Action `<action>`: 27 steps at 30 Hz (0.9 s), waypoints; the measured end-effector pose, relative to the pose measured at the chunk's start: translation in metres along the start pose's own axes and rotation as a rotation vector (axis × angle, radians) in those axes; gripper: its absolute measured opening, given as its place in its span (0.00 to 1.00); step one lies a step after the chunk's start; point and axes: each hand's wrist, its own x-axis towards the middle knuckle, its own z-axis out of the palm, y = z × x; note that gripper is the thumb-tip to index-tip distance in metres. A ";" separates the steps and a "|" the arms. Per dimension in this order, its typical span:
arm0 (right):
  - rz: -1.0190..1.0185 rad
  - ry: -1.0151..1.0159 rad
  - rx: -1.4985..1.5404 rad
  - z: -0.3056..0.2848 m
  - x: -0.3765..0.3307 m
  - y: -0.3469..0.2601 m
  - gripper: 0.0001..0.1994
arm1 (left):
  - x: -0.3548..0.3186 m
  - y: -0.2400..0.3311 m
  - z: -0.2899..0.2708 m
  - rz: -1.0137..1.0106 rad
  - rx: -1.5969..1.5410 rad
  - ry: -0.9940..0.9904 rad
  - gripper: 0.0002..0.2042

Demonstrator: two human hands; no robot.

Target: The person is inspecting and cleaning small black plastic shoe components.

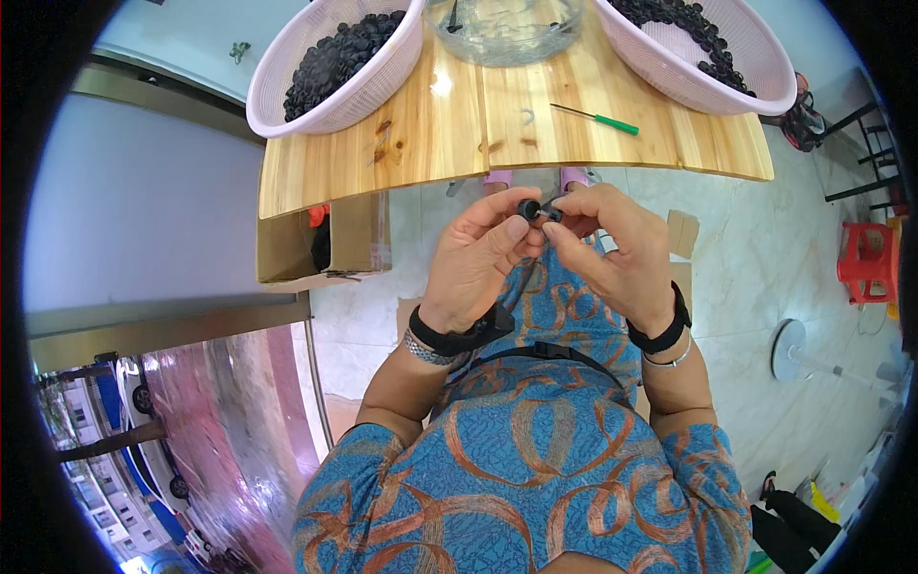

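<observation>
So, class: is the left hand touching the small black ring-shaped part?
Touching. The head view shows the left hand pinching the small black ring-shaped part between thumb and fingertips.

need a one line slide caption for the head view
Left hand and right hand pinch a small black ring part below a wooden table bearing two pink baskets.

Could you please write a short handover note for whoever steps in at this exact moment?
Left hand: fingertips pinch a small black ring-shaped part.
Right hand: fingertips hold a second small black piece against it, above the lap.
On the wooden table: left pink basket and right pink basket, both holding black parts; clear bowl between them; green-handled screwdriver lying untouched.
Done: both pieces are in hand and brought together.
Left: whether they are fully joined cannot be told.
</observation>
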 end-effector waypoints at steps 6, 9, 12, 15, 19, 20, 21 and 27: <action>-0.007 -0.029 -0.232 -0.001 0.001 -0.012 0.08 | -0.001 0.000 0.000 -0.005 0.041 -0.001 0.15; -0.053 -0.042 -0.320 -0.002 0.001 -0.011 0.09 | -0.001 0.001 0.006 0.025 0.134 0.017 0.15; -0.053 -0.071 -0.375 -0.003 0.001 -0.013 0.09 | -0.002 0.001 0.008 0.051 0.202 0.011 0.15; -0.058 -0.084 -0.370 -0.005 0.000 -0.012 0.09 | -0.004 0.001 0.011 0.077 0.273 0.026 0.15; -0.052 -0.102 -0.383 -0.006 -0.002 -0.014 0.09 | -0.003 0.000 0.009 0.103 0.353 0.026 0.15; -0.051 -0.104 -0.399 -0.006 -0.002 -0.014 0.09 | -0.003 0.000 0.009 0.110 0.363 0.034 0.15; -0.050 -0.107 -0.415 -0.006 -0.003 -0.015 0.09 | -0.002 0.000 0.009 0.116 0.374 0.041 0.15; -0.060 -0.126 -0.433 -0.006 -0.002 -0.016 0.08 | -0.002 -0.001 0.007 0.048 0.199 0.066 0.15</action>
